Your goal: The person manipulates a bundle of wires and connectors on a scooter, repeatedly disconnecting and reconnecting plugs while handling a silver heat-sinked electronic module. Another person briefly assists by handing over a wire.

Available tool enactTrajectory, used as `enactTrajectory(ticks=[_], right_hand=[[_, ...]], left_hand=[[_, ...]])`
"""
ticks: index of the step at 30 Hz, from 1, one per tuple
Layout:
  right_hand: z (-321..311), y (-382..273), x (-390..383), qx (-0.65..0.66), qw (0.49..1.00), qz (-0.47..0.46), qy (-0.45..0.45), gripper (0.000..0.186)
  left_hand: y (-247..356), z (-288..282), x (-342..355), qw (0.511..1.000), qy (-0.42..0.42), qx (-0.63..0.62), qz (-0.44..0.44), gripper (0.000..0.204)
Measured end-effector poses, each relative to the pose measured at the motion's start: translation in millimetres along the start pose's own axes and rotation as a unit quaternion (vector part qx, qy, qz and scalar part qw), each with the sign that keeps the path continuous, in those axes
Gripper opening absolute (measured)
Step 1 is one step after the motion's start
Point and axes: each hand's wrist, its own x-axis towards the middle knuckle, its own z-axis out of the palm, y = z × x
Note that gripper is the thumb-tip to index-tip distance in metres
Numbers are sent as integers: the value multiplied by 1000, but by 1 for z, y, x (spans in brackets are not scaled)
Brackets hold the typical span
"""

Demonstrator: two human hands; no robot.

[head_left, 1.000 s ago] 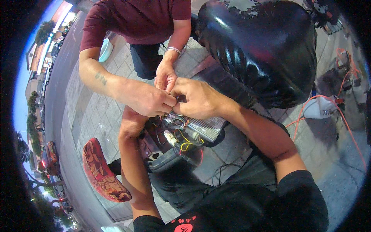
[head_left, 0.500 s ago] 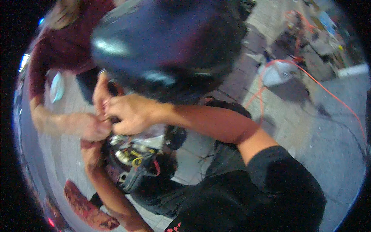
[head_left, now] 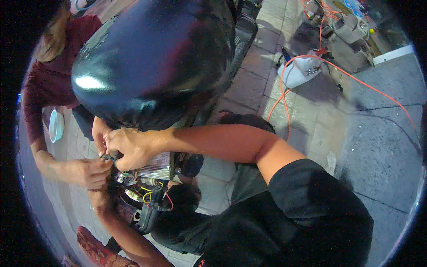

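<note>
Far left, a co-worker in a maroon shirt (head_left: 49,84) crouches opposite me, both of their hands on the same spot I'm working: co-worker's lower hand (head_left: 86,172) curled under the wire bundle, steadying it from below, co-worker's upper hand (head_left: 100,135) pinching in from above, partly hidden behind mine. A pale blue bowl (head_left: 56,125) sits on the pavement just behind their arm, out of the way. My left hand (head_left: 101,200) comes up from below, mostly hidden under the wiring; it looks pressed against the underside of the open housing, but I cannot tell whether it is clenched or slack. The wire bundle (head_left: 142,191), yellow, red and white leads with a white connector, spills out of the open compartment (head_left: 151,209) right under the hands, exposed so we can all get fingers in. My right hand (head_left: 129,149) reaches across from the right, fingers clenched in a pinch on a small dark wire end (head_left: 108,157) at the top of the bundle, touching the co-worker's fingers. Just right of it is a ribbed metal finned block (head_left: 155,167). The big glossy black bodywork shell (head_left: 155,62) looms above and blocks the view, hence reaching in underneath. Further right, an orange cable (head_left: 284,102) trails over the pavement (head_left: 369,133) to a white container (head_left: 302,71), well apart.
</note>
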Motion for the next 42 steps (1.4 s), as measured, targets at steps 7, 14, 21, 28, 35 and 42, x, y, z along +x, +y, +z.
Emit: enactTrajectory(ticks=[7,14,21,28,35,42], right_hand=[[11,6,6,51,997,-27,48,24],[2,0,7,93,995,21,16,26],[4,0,10,0,1000,-4,2,37],[8,-1,7,68,997,33,-4,35],[7,8,9,5,999,18,43,40],[9,-13,15,4,999,34,30,24]], left_hand=[[-66,-95,22,990,-141,12,19,51],[-58,-58,28,999,17,40,-7,44],[-31,-37,20,999,11,19,27,48],[15,22,4,997,-25,-46,49,53],[20,52,4,992,-54,-99,64,58],[55,53,-23,999,28,-10,39,54]])
